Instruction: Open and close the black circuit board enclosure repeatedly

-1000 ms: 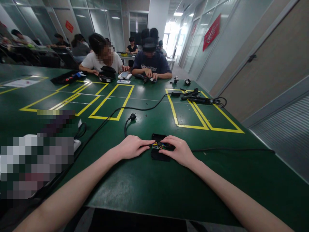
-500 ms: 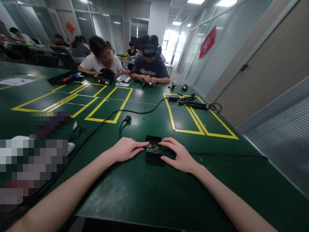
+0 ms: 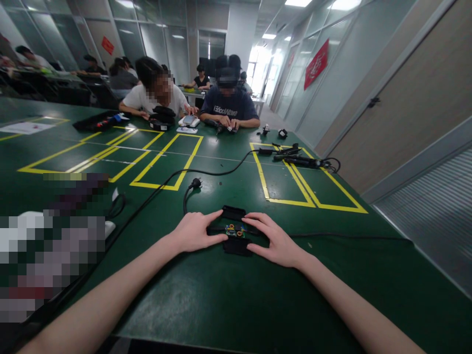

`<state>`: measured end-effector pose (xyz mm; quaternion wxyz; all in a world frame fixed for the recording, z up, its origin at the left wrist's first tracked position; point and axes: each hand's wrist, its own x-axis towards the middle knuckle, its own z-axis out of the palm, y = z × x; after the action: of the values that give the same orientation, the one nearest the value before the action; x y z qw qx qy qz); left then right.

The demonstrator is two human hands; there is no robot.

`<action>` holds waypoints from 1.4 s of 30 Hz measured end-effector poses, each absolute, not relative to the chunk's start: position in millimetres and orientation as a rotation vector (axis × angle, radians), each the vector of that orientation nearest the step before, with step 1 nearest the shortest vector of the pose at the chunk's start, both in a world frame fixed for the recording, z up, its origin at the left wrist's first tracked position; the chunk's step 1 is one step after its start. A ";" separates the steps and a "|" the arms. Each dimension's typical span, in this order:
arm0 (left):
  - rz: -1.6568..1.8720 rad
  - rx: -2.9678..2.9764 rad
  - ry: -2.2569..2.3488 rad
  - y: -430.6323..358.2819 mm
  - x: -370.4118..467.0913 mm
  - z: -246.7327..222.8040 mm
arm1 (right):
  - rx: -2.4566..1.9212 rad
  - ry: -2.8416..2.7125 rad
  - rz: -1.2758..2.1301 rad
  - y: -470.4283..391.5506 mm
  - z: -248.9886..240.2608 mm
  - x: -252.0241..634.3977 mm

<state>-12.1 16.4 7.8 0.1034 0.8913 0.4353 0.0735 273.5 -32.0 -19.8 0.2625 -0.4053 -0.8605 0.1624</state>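
An opened black casing lies between my hands, its far half (image 3: 234,212) and near half (image 3: 236,247) apart. Between the halves is a small green circuit board (image 3: 236,231) with copper-coloured coils and wires. My left hand (image 3: 193,231) has its index finger at the far half's left corner and its thumb by the near half's left edge, finger and thumb spread. From the right, my right hand (image 3: 276,241) reaches in with fingertips by the far half and thumb at the near half, also spread. Black cables run from the board under both hands.
A black plug (image 3: 195,183) lies beyond my left hand. A long black cord (image 3: 206,171) crosses the green table (image 3: 206,305). Black gear (image 3: 300,160) sits at the far right, and a black tray (image 3: 96,123) at the far left. Two people (image 3: 228,105) sit opposite.
My left index finger has moved off the board to the far casing half, and the thumb has come lower toward the near half. The board now lies slightly nearer and more uncovered.
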 end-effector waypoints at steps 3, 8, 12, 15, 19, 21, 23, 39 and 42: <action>0.226 2.640 1.237 17.6 -14.3 7.6 | -1.121 -2.311 0.436 -30.4 -20.9 274.5; 0.269 2.634 1.199 19.6 -16.3 7.4 | -1.144 -2.292 0.435 -29.7 -20.5 274.9; 0.258 2.614 1.193 21.1 -16.0 8.7 | -1.141 -2.280 0.443 -28.8 -21.8 274.7; 0.276 2.606 1.197 22.1 -16.2 8.8 | -1.144 -2.268 0.425 -27.5 -24.2 273.7; 0.311 2.611 1.193 23.4 -16.8 7.8 | -1.155 -2.245 0.389 -27.0 -25.0 271.7; 0.312 2.602 1.191 24.2 -17.2 7.5 | -1.175 -2.207 0.359 -27.2 -23.6 272.2; 0.314 2.594 1.203 25.2 -17.8 7.0 | -1.200 -2.174 0.330 -27.0 -21.5 274.3; 0.632 2.440 1.139 24.2 -19.8 4.3 | -1.295 -2.158 0.513 -28.4 -12.7 280.0; 0.663 2.437 1.056 21.3 -20.7 6.1 | -1.218 -2.159 0.549 -34.6 -6.2 279.3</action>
<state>-20.7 21.3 6.1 0.2007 0.8722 0.3777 0.2372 279.3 -34.6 -6.2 0.2967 -0.4580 -0.8122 0.2063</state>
